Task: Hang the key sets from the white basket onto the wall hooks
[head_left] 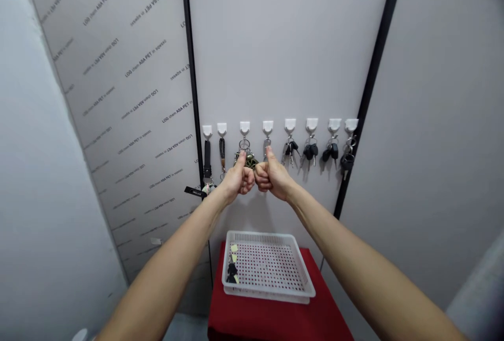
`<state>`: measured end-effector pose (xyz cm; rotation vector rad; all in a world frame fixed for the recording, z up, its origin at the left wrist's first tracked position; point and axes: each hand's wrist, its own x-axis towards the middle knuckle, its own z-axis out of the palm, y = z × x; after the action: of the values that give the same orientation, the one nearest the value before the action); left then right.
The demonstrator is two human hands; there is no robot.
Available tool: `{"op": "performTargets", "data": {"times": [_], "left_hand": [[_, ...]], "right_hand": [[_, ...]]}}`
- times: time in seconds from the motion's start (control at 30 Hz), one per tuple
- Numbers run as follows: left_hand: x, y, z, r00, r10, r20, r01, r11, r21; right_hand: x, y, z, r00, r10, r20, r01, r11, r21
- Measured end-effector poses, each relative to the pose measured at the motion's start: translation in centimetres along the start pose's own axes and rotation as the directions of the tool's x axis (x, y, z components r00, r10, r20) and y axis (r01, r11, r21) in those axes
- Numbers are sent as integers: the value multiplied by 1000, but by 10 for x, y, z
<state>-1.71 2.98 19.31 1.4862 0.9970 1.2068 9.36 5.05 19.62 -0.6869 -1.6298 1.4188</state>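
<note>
My left hand (240, 176) and my right hand (273, 174) are raised side by side in front of the wall, both in fists with the thumbs pointing up. I see nothing held in either one. Behind them a bronze-coloured keychain (251, 161) hangs from a white hook (244, 127), partly covered by my left hand. Another white hook (268, 127) carries a metal ring and something largely hidden by my right thumb. To the right hang several bunches of keys (291, 149) with black heads. A black strap keychain (207, 158) and a braided cord keychain (222, 153) hang at the left.
Below my hands, a white perforated plastic basket (271, 295) rests on a red-covered table (252, 322). Black keys (232, 270) and pale yellow slips (234, 248) lie along its left side. Black strips (191, 68) divide the wall panels, and the left panel bears printed lettering.
</note>
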Motion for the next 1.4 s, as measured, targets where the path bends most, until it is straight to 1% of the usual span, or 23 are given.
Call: {"op": "performTargets", "data": {"times": [0.03, 0.07, 0.1, 0.13, 0.17, 0.2, 0.23, 0.27, 0.33, 0.4, 0.43, 0.5, 0.57, 0.6, 0.67, 0.77, 0.83, 0.9, 1.0, 1.07, 1.17, 1.3, 1.4], "left_hand": [[0, 1, -6, 993, 65, -95, -59, 996, 61], [0, 3, -13, 964, 153, -219, -124, 982, 143], [0, 3, -22, 897, 254, -361, -173, 954, 243], [1, 4, -32, 797, 348, -494, -186, 919, 348], [3, 2, -41, 682, 416, -601, -156, 886, 437], [4, 0, -47, 585, 453, -673, -95, 862, 498], [6, -4, -52, 526, 464, -713, -21, 845, 534], [8, -10, -53, 509, 462, -726, 49, 827, 560], [13, -23, -48, 549, 452, -704, 155, 772, 616], [15, -35, -39, 571, 443, -690, 232, 720, 654], [16, -39, -36, 579, 421, -698, 262, 715, 648], [13, -43, -36, 612, 356, -706, 260, 752, 605], [9, -39, -43, 660, 352, -663, 131, 816, 564], [6, -34, -48, 671, 383, -634, 38, 837, 546], [4, -17, -59, 655, 459, -600, -129, 851, 510], [7, 21, -71, 597, 509, -620, -240, 851, 467], [12, 48, -73, 582, 519, -626, -288, 851, 439], [15, 68, -69, 620, 511, -595, -323, 858, 400], [9, 74, -56, 747, 484, -456, -332, 866, 374], [1, 59, -44, 830, 445, -338, -315, 872, 374], [-10, 13, -25, 921, 338, -194, -259, 902, 346], [-17, -73, 4, 979, 199, -38, -176, 930, 324], [-21, -129, 27, 999, 53, -7, -47, 938, 343]], "right_hand": [[1, 1, 0, 996, -38, -77, 34, 998, -50], [3, 3, 1, 983, -91, -161, 73, 990, -117], [5, 4, 1, 959, -156, -235, 109, 974, -201], [8, 4, 2, 932, -226, -284, 140, 946, -292], [12, 4, 3, 905, -296, -305, 168, 908, -384], [16, 5, 5, 878, -365, -309, 189, 859, -476], [20, 5, 7, 847, -432, -310, 202, 801, -564], [24, 5, 10, 810, -494, -315, 199, 738, -645], [32, 7, 16, 732, -593, -335, 136, 609, -781], [38, 10, 20, 689, -636, -347, 31, 504, -863], [39, 11, 20, 694, -630, -348, -14, 471, -882], [40, 11, 19, 735, -579, -353, -71, 452, -889], [38, 5, 16, 775, -533, -340, -48, 486, -873], [38, 0, 14, 785, -531, -320, -9, 507, -862], [39, -14, 12, 780, -562, -275, 87, 533, -842], [48, -40, 12, 746, -617, -249, 163, 533, -831], [56, -55, 15, 721, -641, -263, 171, 532, -829], [61, -66, 17, 728, -640, -244, 191, 532, -825], [54, -65, 17, 805, -581, -116, 258, 519, -815], [40, -52, 13, 859, -511, -24, 288, 522, -803], [12, -14, 1, 934, -351, 64, 266, 564, -782], [-24, 57, -18, 987, -97, 125, 158, 592, -790], [-43, 107, -31, 997, 38, 74, 36, 604, -796]]}}
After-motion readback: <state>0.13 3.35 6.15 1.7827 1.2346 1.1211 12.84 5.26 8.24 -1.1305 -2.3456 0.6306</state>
